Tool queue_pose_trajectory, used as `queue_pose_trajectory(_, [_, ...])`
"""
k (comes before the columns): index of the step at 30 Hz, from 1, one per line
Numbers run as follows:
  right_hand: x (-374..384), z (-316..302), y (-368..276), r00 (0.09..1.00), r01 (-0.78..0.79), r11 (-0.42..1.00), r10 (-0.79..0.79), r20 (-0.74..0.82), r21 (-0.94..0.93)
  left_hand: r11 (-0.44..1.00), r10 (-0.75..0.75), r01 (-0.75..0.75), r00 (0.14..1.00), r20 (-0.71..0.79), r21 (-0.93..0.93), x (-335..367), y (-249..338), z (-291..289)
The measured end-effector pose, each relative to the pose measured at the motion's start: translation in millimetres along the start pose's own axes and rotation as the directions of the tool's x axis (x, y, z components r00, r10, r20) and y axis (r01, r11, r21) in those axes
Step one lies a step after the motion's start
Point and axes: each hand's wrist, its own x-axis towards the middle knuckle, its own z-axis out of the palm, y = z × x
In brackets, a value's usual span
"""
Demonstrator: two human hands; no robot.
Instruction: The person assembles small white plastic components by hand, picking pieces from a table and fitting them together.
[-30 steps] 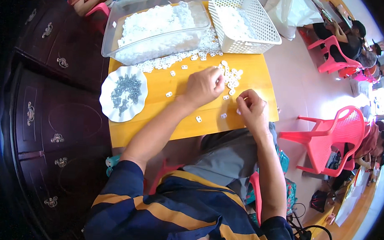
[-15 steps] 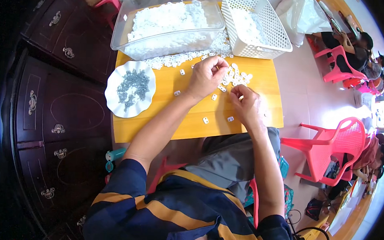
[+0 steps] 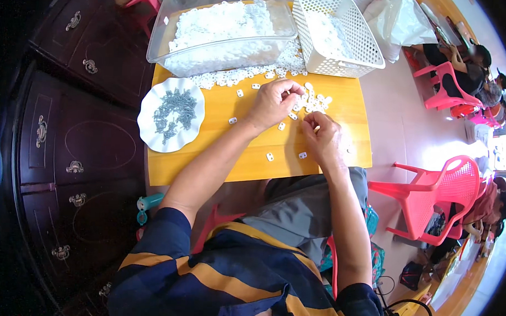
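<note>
My left hand (image 3: 271, 106) is closed in a pinch above the yellow table, at the left side of a loose pile of small white plastic pieces (image 3: 316, 104) with holes. Nearer to me, just below that pile, my right hand (image 3: 325, 139) is also closed, thumb against curled fingers. Whatever either hand pinches is too small or hidden to make out. A few single white pieces (image 3: 270, 157) lie scattered around the hands. To the left stands a white scalloped plate (image 3: 144, 123) with a heap of small grey metal parts (image 3: 175, 113).
A clear plastic bin (image 3: 228, 61) full of white pieces stands at the table's far side, more pieces spilled before it. Beside it is a white perforated basket (image 3: 345, 68). Dark cabinets (image 3: 92, 130) line the left; a pink chair (image 3: 430, 192) stands at right.
My left hand has dipped slightly toward me, its fingers still pinched. The right hand has barely moved.
</note>
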Motion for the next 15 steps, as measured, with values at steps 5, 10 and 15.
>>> queue_pose_trajectory(5, [0, 5, -6, 0.999, 0.034, 0.999, -0.034, 0.013, 0.001, 0.998, -0.048, 0.046, 0.998, -0.036, -0.031, -2, 5, -1])
queue_pose_trajectory(10, [-13, 2, -2, 1.0, -0.005, 0.998, 0.005, 0.005, -0.069, 0.995, -0.086, 0.086, 0.996, -0.008, -0.052, -3, 7, 0])
queue_pose_trajectory(15, [-18, 2, 4, 1.0, -0.015, 0.995, 0.015, 0.001, -0.095, 0.997, -0.05, 0.05, 0.999, -0.005, -0.053, -4, 8, 2])
